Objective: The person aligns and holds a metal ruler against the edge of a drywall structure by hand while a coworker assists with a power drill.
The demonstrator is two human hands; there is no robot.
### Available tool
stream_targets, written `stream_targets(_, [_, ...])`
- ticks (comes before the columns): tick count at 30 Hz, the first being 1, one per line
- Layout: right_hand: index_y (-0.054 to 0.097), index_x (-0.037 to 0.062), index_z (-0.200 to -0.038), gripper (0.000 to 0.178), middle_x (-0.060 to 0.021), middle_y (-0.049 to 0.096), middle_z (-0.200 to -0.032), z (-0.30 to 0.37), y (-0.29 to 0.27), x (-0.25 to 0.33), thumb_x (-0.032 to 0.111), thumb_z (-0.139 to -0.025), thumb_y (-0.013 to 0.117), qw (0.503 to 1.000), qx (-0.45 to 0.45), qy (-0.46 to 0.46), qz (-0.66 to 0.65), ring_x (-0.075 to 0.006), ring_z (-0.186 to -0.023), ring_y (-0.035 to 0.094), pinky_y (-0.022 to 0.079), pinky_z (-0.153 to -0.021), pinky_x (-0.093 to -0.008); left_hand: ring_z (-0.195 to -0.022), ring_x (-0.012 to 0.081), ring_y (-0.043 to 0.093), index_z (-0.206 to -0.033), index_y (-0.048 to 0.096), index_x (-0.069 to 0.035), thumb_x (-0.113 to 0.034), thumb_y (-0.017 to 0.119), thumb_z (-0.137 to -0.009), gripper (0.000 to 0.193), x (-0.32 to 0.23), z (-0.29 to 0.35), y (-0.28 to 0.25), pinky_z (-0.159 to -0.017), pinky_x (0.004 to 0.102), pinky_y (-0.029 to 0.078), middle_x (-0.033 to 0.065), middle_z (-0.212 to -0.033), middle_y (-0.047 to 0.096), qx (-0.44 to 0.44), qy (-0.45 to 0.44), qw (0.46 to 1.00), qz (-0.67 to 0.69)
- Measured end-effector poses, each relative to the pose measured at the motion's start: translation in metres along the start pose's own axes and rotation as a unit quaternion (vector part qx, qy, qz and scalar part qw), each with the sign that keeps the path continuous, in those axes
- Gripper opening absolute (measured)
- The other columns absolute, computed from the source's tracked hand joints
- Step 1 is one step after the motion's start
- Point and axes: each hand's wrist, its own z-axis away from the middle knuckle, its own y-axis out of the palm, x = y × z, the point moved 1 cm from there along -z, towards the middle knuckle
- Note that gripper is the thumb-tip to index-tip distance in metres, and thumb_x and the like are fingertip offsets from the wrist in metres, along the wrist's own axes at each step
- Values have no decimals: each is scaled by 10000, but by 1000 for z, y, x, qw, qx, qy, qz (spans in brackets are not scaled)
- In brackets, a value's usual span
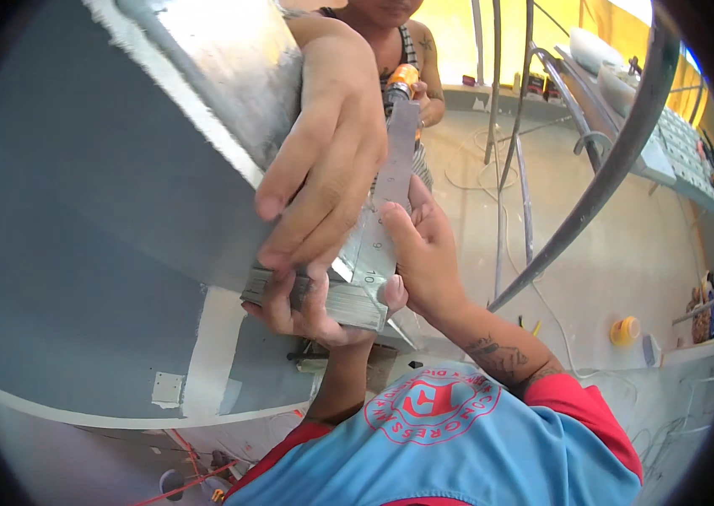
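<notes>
A metal try square with a ruled blade and a thick grey stock is between my two hands. My left hand is closed around the stock from below, its thumb at the stock's right end. My right hand is closed on the right edge of the blade, thumb across its face. Another person's hand reaches in from above, fingers bent down over the left side of the square near the stock, partly hiding it. Beside that hand is a silvery metal piece with a rough white edge.
A grey panel fills the left. The co-worker stands opposite, holding an orange power drill. Metal scaffold tubes rise at the right, beside a platform with tools. A yellow tub and cables lie on the floor.
</notes>
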Motion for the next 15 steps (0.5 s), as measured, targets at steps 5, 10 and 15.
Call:
stream_targets(5, [416, -51, -1298, 374, -27, 587, -947, -4, -2, -3, 53, -943, 463, 1000, 6, -25, 12, -18, -767, 505, 436, -653, -197, -1230, 313, 392, -1109, 508, -85, -630, 594, -789, 638, -3, -4, 4, -1145, 583, 107, 157, -1150, 471, -26, 0, 1000, -11])
stream_targets(10, [404, -44, -1306, 376, -32, 586, -950, -3, -5, -5, 51, -946, 461, 999, 23, -4, 27, -24, -764, 507, 435, -647, -194, -1220, 303, 399, -1086, 511, -61, -628, 579, -802, 638, -3, -3, 4, -1144, 580, 110, 160, -1135, 472, -26, -6, 999, -22])
stream_targets(15, [405, -45, -1300, 369, -34, 579, -946, -2, 1, -2, 49, -948, 460, 1000, 2, -16, -12, -21, -758, 504, 432, -639, -191, -1205, 281, 409, -1097, 503, -43, -644, 568, -807, 670, -1, -2, 6, -1139, 569, 124, 153, -1134, 455, -52, -5, 999, -1])
